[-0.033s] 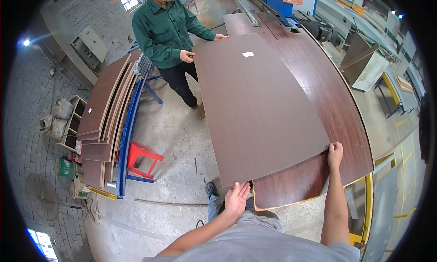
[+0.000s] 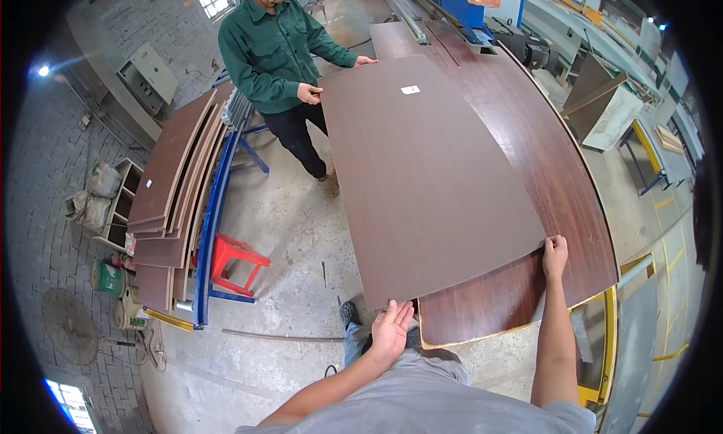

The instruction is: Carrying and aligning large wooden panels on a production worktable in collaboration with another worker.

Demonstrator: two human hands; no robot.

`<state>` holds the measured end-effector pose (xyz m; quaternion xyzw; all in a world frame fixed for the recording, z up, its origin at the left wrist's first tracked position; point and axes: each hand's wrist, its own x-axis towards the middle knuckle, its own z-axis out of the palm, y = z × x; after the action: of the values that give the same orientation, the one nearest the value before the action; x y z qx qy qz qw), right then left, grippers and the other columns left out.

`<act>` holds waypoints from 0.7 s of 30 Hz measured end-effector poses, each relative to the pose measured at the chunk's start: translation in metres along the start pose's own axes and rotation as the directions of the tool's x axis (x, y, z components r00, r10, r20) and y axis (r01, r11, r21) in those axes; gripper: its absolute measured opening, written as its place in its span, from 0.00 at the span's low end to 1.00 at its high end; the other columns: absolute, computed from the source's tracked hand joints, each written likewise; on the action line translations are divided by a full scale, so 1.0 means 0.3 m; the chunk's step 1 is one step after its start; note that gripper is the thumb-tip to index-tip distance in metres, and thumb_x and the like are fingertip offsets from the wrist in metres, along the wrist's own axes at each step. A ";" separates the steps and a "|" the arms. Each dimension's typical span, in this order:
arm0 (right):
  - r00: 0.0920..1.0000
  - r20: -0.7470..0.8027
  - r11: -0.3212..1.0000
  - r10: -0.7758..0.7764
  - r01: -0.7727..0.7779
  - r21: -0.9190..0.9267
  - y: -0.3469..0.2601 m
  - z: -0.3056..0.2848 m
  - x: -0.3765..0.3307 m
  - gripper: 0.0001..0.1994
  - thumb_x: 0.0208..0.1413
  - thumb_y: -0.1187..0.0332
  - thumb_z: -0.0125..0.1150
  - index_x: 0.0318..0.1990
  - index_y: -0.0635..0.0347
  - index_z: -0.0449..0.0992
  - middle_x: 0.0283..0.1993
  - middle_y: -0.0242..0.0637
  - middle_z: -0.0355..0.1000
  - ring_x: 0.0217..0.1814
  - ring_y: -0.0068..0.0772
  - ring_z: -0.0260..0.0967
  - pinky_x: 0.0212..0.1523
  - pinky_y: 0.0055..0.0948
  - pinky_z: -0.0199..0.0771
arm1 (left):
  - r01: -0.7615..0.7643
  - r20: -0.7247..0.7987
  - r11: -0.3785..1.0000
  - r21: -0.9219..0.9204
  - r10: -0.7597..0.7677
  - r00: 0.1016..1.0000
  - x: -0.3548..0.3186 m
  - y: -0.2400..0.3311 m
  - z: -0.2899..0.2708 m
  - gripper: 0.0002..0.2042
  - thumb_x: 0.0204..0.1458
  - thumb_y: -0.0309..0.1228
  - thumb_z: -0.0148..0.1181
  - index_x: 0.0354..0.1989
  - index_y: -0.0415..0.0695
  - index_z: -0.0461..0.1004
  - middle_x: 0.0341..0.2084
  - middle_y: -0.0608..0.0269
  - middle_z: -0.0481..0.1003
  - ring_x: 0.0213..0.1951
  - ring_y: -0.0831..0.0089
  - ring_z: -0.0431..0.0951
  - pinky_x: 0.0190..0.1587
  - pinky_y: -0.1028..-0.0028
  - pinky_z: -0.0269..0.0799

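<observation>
A large flat brown board (image 2: 429, 178) with a small white label (image 2: 410, 90) spans from me to a person in a green shirt (image 2: 263, 50). At its near left corner, my left hand (image 2: 388, 334) is turned palm up and holds the edge, thumb close to the rim; some of its fingertips are hidden. My right hand (image 2: 555, 257) has its fingers closed on the near right corner. The far end is held in the other person's two hands. Under the board's right side lies a glossy reddish-brown wood-grain surface (image 2: 561, 185), partly covered.
On the left, several brown panels (image 2: 169, 170) are stacked on a blue-framed roller stand (image 2: 213, 215), beside a red stool (image 2: 235, 262). A thin strip (image 2: 282, 336) lies on the concrete floor. A yellow frame (image 2: 606, 343) stands at the near right, with blue machinery (image 2: 456, 1) far off.
</observation>
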<state>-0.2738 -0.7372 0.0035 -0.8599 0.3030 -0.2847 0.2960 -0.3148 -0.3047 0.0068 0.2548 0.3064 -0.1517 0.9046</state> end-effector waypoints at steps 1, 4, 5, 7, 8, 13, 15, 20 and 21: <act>0.999 0.006 0.999 -0.043 0.042 0.012 -0.001 -0.012 -0.002 0.09 0.52 0.69 0.55 0.29 0.69 0.71 0.31 0.43 0.68 0.32 0.38 0.66 0.37 0.33 0.66 | -0.016 -0.006 0.999 0.034 0.016 1.000 0.006 0.003 0.005 0.05 0.58 0.32 0.55 0.36 0.45 0.69 0.38 0.56 0.75 0.44 0.65 0.77 0.52 0.66 0.74; 0.983 0.133 0.987 0.123 -0.135 0.087 -0.006 -0.052 0.002 0.10 0.54 0.67 0.57 0.34 0.67 0.76 0.27 0.36 0.69 0.27 0.30 0.66 0.30 0.29 0.67 | -0.042 -0.024 0.996 0.082 0.044 0.999 0.012 0.005 0.008 0.05 0.58 0.31 0.56 0.36 0.45 0.68 0.37 0.56 0.76 0.43 0.66 0.77 0.51 0.67 0.75; 0.907 0.264 0.921 0.329 -0.370 0.121 -0.008 -0.063 0.006 0.10 0.54 0.67 0.58 0.36 0.66 0.77 0.25 0.32 0.69 0.24 0.25 0.66 0.25 0.26 0.67 | -0.037 -0.041 0.995 0.090 0.041 0.998 0.014 0.003 0.008 0.05 0.57 0.31 0.56 0.36 0.45 0.68 0.37 0.56 0.76 0.42 0.66 0.78 0.50 0.68 0.76; 0.895 0.293 0.906 0.336 -0.392 0.160 -0.011 -0.077 0.014 0.10 0.54 0.67 0.58 0.36 0.65 0.78 0.24 0.30 0.69 0.22 0.22 0.64 0.22 0.23 0.66 | -0.031 -0.046 0.995 0.093 0.036 0.998 0.016 0.001 0.003 0.05 0.57 0.31 0.56 0.36 0.45 0.68 0.36 0.56 0.76 0.42 0.67 0.78 0.49 0.68 0.76; 0.879 0.332 0.873 0.342 -0.428 0.234 -0.012 -0.079 0.018 0.10 0.54 0.67 0.59 0.37 0.65 0.78 0.23 0.27 0.68 0.20 0.18 0.63 0.19 0.21 0.64 | -0.028 -0.038 0.995 0.095 0.031 0.999 0.017 0.000 0.001 0.05 0.57 0.31 0.56 0.36 0.45 0.68 0.36 0.57 0.76 0.41 0.67 0.78 0.49 0.68 0.76; 0.874 0.333 0.862 0.354 -0.443 0.246 -0.008 -0.073 0.020 0.10 0.54 0.67 0.59 0.37 0.64 0.78 0.24 0.27 0.69 0.22 0.18 0.64 0.21 0.20 0.68 | -0.034 -0.062 0.993 0.117 0.042 0.997 0.019 -0.005 0.001 0.06 0.58 0.31 0.56 0.37 0.45 0.67 0.37 0.56 0.76 0.41 0.68 0.77 0.48 0.68 0.76; 0.884 0.315 0.867 0.347 -0.430 0.253 -0.011 -0.071 0.013 0.10 0.54 0.67 0.59 0.37 0.65 0.78 0.25 0.27 0.69 0.23 0.17 0.64 0.22 0.21 0.69 | -0.043 -0.062 0.991 0.126 0.051 0.997 0.018 -0.005 0.003 0.06 0.58 0.32 0.55 0.37 0.45 0.67 0.37 0.56 0.75 0.41 0.68 0.77 0.48 0.68 0.76; 0.895 0.325 0.871 0.306 -0.401 0.283 -0.039 -0.086 -0.004 0.11 0.53 0.65 0.61 0.38 0.64 0.78 0.25 0.28 0.70 0.24 0.17 0.64 0.24 0.19 0.67 | -0.008 0.063 0.994 0.111 0.001 0.998 0.014 0.002 -0.001 0.10 0.57 0.35 0.56 0.41 0.43 0.68 0.36 0.57 0.75 0.41 0.67 0.77 0.49 0.68 0.75; 0.893 0.315 0.875 0.320 -0.406 0.264 -0.046 -0.091 -0.005 0.11 0.53 0.65 0.61 0.38 0.64 0.78 0.25 0.28 0.70 0.24 0.17 0.64 0.24 0.19 0.67 | 0.018 0.021 0.993 0.117 -0.021 1.000 0.017 0.006 -0.003 0.10 0.57 0.35 0.56 0.41 0.43 0.68 0.36 0.57 0.75 0.41 0.67 0.77 0.49 0.68 0.75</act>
<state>-0.2882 -0.7364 0.0306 -0.7565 0.3678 -0.1530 0.5187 -0.3105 -0.3033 0.0035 0.3024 0.2895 -0.1809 0.8900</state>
